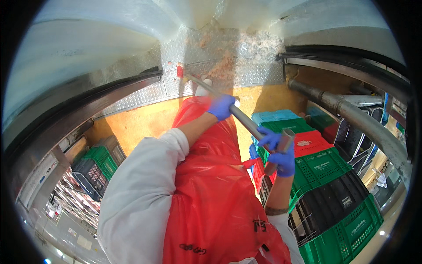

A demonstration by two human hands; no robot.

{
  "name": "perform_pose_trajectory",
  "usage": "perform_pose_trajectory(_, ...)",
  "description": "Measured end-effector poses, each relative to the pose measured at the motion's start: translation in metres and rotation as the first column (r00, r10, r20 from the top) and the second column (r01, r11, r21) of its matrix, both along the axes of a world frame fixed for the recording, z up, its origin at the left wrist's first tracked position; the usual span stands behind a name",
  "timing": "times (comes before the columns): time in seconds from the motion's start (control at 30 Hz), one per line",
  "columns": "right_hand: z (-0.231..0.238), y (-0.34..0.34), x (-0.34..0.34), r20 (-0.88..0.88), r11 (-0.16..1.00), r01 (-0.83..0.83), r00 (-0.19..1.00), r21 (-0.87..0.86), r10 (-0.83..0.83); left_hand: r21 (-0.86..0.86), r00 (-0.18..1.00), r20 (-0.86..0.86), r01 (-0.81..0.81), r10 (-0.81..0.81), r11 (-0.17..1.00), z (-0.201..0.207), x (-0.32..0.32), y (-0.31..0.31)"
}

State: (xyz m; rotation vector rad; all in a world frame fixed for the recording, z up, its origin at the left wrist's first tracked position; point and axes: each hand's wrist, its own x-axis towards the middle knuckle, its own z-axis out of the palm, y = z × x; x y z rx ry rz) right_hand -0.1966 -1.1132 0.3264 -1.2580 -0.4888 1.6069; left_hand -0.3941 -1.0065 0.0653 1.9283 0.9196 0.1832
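Observation:
Both hands wear blue gloves and grip a long metal pole [245, 119] that slants away from me to the far left. Partway along it, my left hand [221, 107] is closed around the shaft. My right hand [280, 153] is wrapped around the near end, just by a thick grey crosspiece [286, 140]. A small red piece [180, 71] shows at the pole's far end, against the diamond-plate metal floor [176, 50]; the tool's exact kind is unclear. Pinkish-orange scraps [224, 66] lie scattered over that plate beyond my feet.
Stacked green, red and black crates [323, 165] rise close on my right, beside a thick metal pipe [343, 108]. More crates [99, 160] stand at left. Dark-edged beams [83, 101] flank the plate, and an orange-yellow floor [147, 123] runs in front of it.

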Motion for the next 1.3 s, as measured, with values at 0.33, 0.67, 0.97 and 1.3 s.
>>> perform_pose_trajectory(0.33, -0.087, 0.004, 0.019, 0.046, 0.995, 0.002, 0.999, -0.097, 0.003, 0.032, 0.985, -0.037, -0.167, 0.168, 0.985, -0.116, -0.013, -0.028)
perform_pose_trajectory(0.67, 0.016, -0.095, 0.041, 0.240, 0.907, 0.395, 0.904, -0.148, -0.355, -0.029, 0.955, 0.152, 0.261, -0.254, 0.965, -0.055, 0.112, -0.098)
perform_pose_trajectory(0.97, 0.053, -0.042, -0.001, 0.366, 0.920, 0.392, 0.854, 0.016, -0.370, 0.034, 0.844, 0.142, 0.519, -0.518, 0.854, 0.010, 0.116, -0.009)
perform_pose_trajectory(1.3, -0.012, 0.114, -0.081, 0.095, 0.833, 0.553, 0.831, -0.029, -0.548, 0.111, 0.785, -0.134, 0.619, -0.605, 0.778, 0.004, 0.012, 0.229)
